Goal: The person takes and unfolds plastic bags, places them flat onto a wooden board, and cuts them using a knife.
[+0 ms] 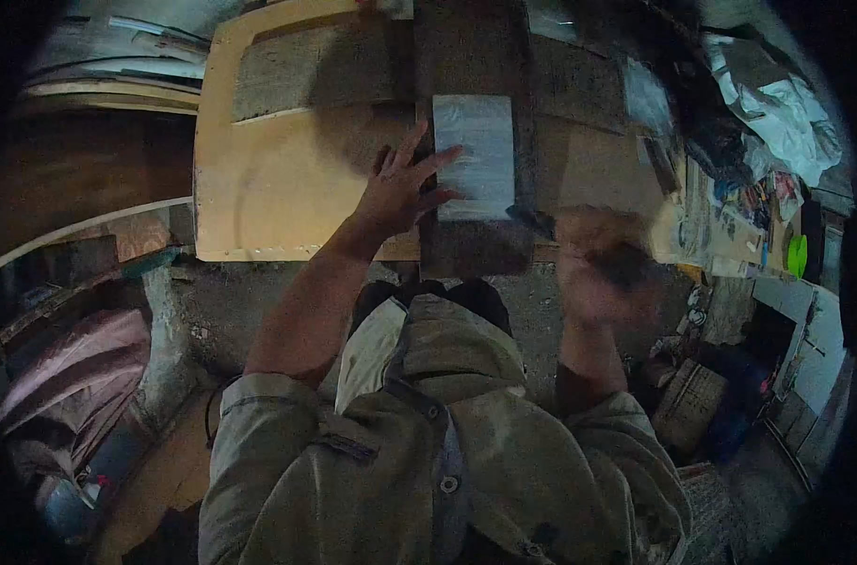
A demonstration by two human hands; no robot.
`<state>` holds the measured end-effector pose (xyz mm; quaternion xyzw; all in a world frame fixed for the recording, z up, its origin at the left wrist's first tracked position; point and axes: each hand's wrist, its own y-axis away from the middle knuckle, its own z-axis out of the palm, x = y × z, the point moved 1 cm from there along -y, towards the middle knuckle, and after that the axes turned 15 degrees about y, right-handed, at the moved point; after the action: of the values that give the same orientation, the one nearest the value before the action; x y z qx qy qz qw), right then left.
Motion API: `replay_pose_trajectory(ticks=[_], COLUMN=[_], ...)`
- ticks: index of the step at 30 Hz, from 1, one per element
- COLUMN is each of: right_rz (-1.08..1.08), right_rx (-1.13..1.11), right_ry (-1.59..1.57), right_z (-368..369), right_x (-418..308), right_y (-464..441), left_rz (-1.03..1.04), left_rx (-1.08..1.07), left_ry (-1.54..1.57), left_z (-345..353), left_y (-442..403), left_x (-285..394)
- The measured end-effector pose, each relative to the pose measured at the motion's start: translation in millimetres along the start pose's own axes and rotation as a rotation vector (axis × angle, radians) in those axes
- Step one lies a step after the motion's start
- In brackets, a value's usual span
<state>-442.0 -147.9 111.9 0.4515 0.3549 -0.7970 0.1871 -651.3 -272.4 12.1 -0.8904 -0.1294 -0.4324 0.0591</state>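
Note:
A pale, slightly shiny rectangular sheet [476, 141] lies on a long dark board [476, 247] that runs away from me across the work table. My left hand [405, 186] reaches in from the left with its fingers spread, the fingertips resting on the sheet's left part. To the right of the sheet, my right hand [609, 278] is smeared by motion and looks closed around a dark hand tool [532, 222]. The narrow dark end of this tool points toward the sheet's lower right corner. Blur hides its exact kind.
A light wooden panel [287, 202] covers the table's left side. Brown cardboard [612, 174] lies on the right. Farther right are crumpled plastic bags [772, 104] and a bright green round object [798, 254]. A pinkish cloth [80, 372] hangs at lower left.

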Motion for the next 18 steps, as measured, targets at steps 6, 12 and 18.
replay_pose_trajectory(ticks=[6, 12, 18], right_rz=[-0.023, 0.052, 0.153], right_rx=[-0.005, 0.006, -0.054], right_ry=[0.155, 0.102, 0.091], right_z=[14, 37, 39], right_x=[-12, -3, 11], right_y=[-7, -7, 3], left_rz=[-0.003, -0.029, -0.044], left_rx=[-0.005, -0.010, -0.027], left_ry=[-0.001, -0.017, -0.028], left_z=[5, 2, 8], left_y=[-2, -3, -1], left_x=[-8, -4, -12])
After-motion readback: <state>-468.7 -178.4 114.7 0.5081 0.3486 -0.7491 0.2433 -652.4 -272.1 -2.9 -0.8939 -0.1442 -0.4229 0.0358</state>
